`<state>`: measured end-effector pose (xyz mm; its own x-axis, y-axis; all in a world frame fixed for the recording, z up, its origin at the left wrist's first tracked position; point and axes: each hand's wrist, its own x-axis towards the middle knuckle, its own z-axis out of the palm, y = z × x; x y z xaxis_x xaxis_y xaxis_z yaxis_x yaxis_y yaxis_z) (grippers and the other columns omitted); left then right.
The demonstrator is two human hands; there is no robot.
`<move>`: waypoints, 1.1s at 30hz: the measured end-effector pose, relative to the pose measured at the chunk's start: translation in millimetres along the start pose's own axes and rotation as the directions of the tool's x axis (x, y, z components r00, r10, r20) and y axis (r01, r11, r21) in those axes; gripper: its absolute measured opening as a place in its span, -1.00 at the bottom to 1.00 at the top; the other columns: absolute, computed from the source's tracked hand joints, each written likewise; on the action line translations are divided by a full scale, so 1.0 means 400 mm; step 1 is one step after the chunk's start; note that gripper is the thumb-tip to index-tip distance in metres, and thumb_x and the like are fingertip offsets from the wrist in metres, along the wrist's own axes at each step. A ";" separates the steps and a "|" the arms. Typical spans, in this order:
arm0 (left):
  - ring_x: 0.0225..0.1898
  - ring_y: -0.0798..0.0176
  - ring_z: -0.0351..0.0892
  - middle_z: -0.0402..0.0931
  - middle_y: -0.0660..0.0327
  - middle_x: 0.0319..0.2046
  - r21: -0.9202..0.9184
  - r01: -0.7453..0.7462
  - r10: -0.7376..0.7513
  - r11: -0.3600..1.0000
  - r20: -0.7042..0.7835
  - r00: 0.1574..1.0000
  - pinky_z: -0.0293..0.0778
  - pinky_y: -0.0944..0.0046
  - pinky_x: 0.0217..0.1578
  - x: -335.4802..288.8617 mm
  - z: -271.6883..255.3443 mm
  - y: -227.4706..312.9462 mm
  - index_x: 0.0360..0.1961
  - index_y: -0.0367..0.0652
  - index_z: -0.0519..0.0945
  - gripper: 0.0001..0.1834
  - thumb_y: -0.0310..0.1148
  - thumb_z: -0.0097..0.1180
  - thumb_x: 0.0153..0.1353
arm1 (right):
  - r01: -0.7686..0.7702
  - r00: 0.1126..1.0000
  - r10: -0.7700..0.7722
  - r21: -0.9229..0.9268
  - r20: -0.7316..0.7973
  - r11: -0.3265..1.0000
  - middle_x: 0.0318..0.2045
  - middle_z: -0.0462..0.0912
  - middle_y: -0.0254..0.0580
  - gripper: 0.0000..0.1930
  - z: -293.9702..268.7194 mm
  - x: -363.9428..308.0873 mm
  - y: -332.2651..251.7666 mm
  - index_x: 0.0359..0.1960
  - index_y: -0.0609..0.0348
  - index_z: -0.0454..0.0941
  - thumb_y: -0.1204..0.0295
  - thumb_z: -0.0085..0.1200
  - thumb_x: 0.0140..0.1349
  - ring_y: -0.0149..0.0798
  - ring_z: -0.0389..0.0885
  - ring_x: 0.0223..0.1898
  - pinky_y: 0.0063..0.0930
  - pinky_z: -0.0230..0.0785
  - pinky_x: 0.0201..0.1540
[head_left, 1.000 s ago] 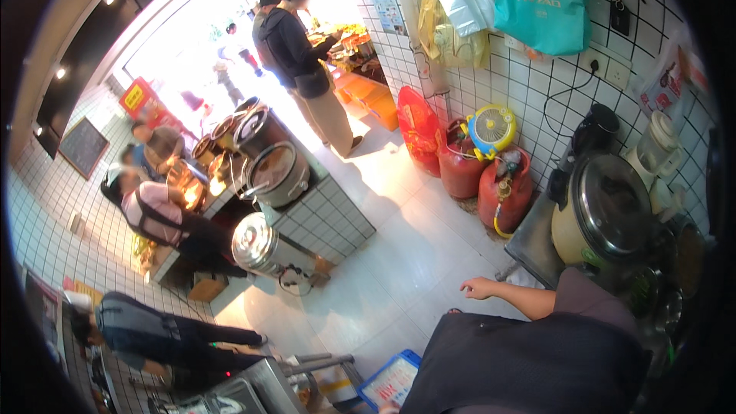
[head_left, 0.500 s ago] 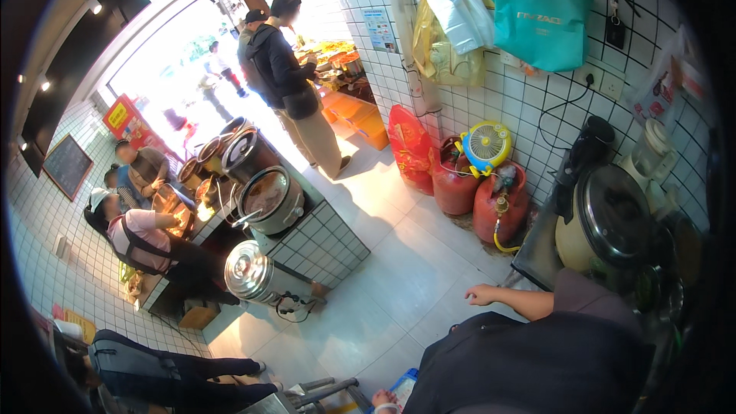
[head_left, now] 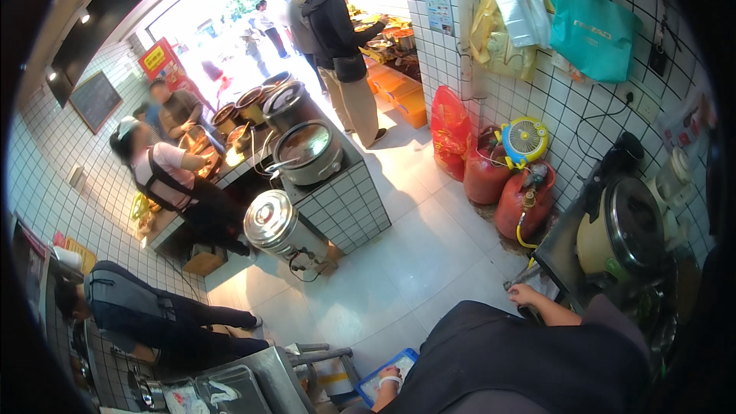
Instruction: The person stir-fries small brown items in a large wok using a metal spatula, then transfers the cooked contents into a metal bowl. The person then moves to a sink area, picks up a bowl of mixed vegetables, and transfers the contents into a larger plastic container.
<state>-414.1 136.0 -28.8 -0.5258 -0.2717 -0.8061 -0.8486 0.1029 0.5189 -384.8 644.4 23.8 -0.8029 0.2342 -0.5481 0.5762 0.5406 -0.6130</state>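
Observation:
My left hand (head_left: 390,376), with a white band at the wrist, hangs at my side with its fingers curled. It overlaps a blue-rimmed tray (head_left: 366,388) with something whitish inside; I cannot tell whether they touch. My right hand (head_left: 524,296) is loosely closed, with nothing visible in it. It is beside the near corner of a dark metal table (head_left: 553,249). On that table stands a big cream cooker (head_left: 589,241) with a dark lid. My dark apron (head_left: 491,356) fills the lower middle.
Red gas cylinders (head_left: 524,215) stand by the tiled wall, with a yellow-blue fan (head_left: 526,142) on top. A tiled counter (head_left: 349,211) bears several pots; a steel drum (head_left: 273,226) stands beside it. Several people stand at left and far back. A metal stand (head_left: 310,356) is near my left.
The view has turned leftward, so the room appears shifted right. More of my left hand and the blue-rimmed tray shows. My right hand now appears beside the table's corner instead of over open floor.

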 end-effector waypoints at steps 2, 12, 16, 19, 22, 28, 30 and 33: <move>-0.69 0.23 0.42 0.43 0.16 -0.66 0.045 -0.051 0.051 0.998 -0.012 0.999 0.34 0.26 -0.71 0.017 -0.030 -0.061 -0.52 -0.21 0.50 -0.94 -0.57 0.04 -0.09 | -0.022 0.999 0.023 -0.047 0.022 0.999 -0.58 0.58 -0.24 -0.70 0.009 -0.026 -0.003 -0.20 0.15 0.50 0.44 0.13 -0.04 -0.39 0.55 -0.65 -0.50 0.38 -0.61; -0.71 0.20 0.38 0.40 0.20 -0.70 -0.193 0.183 -0.148 0.964 0.180 0.972 0.29 0.25 -0.73 0.057 -0.109 -0.060 -0.55 -0.18 0.51 -0.91 -0.59 -0.03 -0.08 | 0.078 0.997 -0.073 -0.284 0.028 0.956 -0.53 0.59 -0.20 -0.64 0.019 0.008 -0.020 -0.15 0.08 0.47 0.34 0.14 -0.04 -0.31 0.58 -0.54 -0.38 0.40 -0.47; -0.71 0.19 0.38 0.39 0.20 -0.70 -0.273 0.299 -0.239 0.915 0.232 0.943 0.29 0.24 -0.74 0.081 -0.129 -0.109 -0.56 -0.17 0.50 -0.89 -0.60 -0.04 -0.08 | 0.063 0.997 -0.049 -0.246 0.063 0.967 -0.56 0.60 -0.22 -0.65 0.030 -0.005 -0.112 -0.14 0.07 0.48 0.31 0.12 -0.01 -0.29 0.58 -0.53 -0.39 0.40 -0.43; -0.72 0.19 0.37 0.39 0.20 -0.70 -0.305 0.234 -0.184 0.923 0.183 0.966 0.28 0.24 -0.75 0.142 -0.103 -0.164 -0.56 -0.18 0.49 -0.90 -0.61 -0.04 -0.08 | 0.047 0.998 -0.038 -0.245 0.042 0.968 -0.60 0.60 -0.23 -0.65 0.034 -0.020 -0.113 -0.13 0.06 0.47 0.28 0.11 0.01 -0.30 0.57 -0.54 -0.39 0.39 -0.42; -0.72 0.19 0.37 0.39 0.19 -0.70 -0.306 0.195 -0.152 0.932 0.158 0.976 0.27 0.24 -0.75 0.177 -0.090 -0.186 -0.56 -0.19 0.49 -0.90 -0.61 -0.04 -0.08 | 0.008 0.999 0.001 -0.257 0.035 0.966 -0.61 0.60 -0.22 -0.65 0.038 -0.034 -0.110 -0.13 0.05 0.47 0.27 0.11 0.02 -0.30 0.57 -0.56 -0.39 0.39 -0.43; -0.72 0.19 0.36 0.39 0.17 -0.69 -0.328 0.145 -0.110 0.933 0.125 0.986 0.26 0.25 -0.75 0.208 -0.080 -0.202 -0.55 -0.21 0.48 -0.91 -0.62 -0.04 -0.08 | -0.122 0.990 0.132 -0.174 0.046 0.977 -0.61 0.58 -0.20 -0.65 0.042 -0.055 -0.084 -0.12 0.03 0.47 0.29 0.13 0.03 -0.31 0.57 -0.59 -0.41 0.39 -0.52; -0.72 0.19 0.36 0.38 0.16 -0.69 -0.333 0.136 -0.101 0.933 0.120 0.988 0.26 0.25 -0.76 0.214 -0.076 -0.204 -0.55 -0.21 0.47 -0.91 -0.63 -0.04 -0.08 | -0.136 0.988 0.145 -0.152 0.044 0.979 -0.60 0.58 -0.18 -0.66 0.043 -0.053 -0.068 -0.12 0.04 0.46 0.31 0.13 0.04 -0.32 0.57 -0.60 -0.42 0.39 -0.54; -0.72 0.18 0.35 0.38 0.15 -0.69 -0.341 0.121 -0.089 0.932 0.110 0.990 0.25 0.25 -0.76 0.223 -0.069 -0.207 -0.55 -0.22 0.46 -0.91 -0.63 -0.04 -0.08 | -0.178 0.982 0.184 -0.110 0.052 0.978 -0.59 0.57 -0.16 -0.68 0.030 -0.066 -0.079 -0.13 0.06 0.46 0.34 0.12 0.05 -0.33 0.57 -0.60 -0.43 0.39 -0.58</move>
<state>-389.2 76.7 -135.6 -0.4516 -0.1726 -0.8754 -0.8353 -0.2631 0.4828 -380.0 611.2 50.9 -0.6741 0.2872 -0.6805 0.6891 0.5763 -0.4394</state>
